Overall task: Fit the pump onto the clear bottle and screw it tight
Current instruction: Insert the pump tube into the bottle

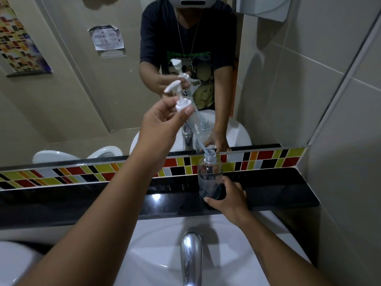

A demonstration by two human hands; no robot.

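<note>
Your left hand pinching the white pump by its collar, held tilted, its dip tube slanting right into the open neck of the clear bottle, bottle upright on the black ledge, your right hand gripping its base

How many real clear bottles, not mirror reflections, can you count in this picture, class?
1. The clear bottle stands on the black ledge behind the sink, steadied by the right hand. The second one above it is only its mirror reflection. None looks hidden.
</note>
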